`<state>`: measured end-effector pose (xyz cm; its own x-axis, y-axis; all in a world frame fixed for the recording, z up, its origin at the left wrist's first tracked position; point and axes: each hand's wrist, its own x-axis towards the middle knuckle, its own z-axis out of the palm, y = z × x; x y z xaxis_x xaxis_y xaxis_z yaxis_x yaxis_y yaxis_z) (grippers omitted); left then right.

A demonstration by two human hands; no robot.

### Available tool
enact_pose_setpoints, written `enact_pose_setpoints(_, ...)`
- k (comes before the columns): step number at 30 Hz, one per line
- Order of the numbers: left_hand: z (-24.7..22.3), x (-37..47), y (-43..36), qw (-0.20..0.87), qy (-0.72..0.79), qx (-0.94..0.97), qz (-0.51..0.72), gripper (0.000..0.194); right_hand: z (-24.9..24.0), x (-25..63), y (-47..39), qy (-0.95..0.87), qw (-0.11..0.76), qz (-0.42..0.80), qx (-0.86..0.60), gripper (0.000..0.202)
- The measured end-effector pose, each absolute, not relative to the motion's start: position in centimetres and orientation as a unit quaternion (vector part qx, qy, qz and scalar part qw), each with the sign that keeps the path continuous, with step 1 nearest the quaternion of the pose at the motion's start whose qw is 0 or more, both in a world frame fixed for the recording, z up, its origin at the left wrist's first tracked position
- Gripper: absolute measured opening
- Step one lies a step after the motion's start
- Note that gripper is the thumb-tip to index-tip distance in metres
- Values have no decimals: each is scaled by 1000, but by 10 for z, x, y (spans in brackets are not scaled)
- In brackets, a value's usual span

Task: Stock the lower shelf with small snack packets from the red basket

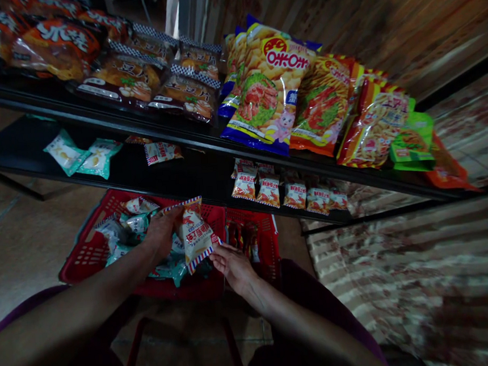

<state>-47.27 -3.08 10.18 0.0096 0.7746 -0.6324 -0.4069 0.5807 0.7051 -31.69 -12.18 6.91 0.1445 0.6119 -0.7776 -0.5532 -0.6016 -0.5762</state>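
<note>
A white and orange snack packet [196,234] with striped ends is held over a red basket [83,251]. My left hand [163,231] grips its upper left side. The fingers of my right hand [230,264] are closed on its lower right corner. Beneath the packet, the basket holds several teal packets [134,224] and a white and red one. Similar small white and orange packets [269,191] stand in rows on the lower black shelf [201,178].
Big snack bags [265,90] and clear-windowed packs [119,77] fill the upper shelf above my hands. Two teal packets [99,157] lie on the lower shelf at left. A second red basket [267,243] sits at right. Patterned curtains hang on the right.
</note>
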Motion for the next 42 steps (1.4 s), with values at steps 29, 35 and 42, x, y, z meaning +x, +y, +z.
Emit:
enact_pose_setpoints(29, 74, -476, -102, 768, 503, 374, 129, 21, 83, -255, -72, -423, 377, 418, -710, 26)
enact_pose_setpoints(35, 81, -472, -123, 811, 483, 312, 106, 19, 82, -255, -75, -477, 330, 411, -703, 25)
enact_pose_setpoints(42, 86, -468, -122, 816, 498, 263, 130, 10, 80, -257, -72, -491, 325, 414, -695, 26)
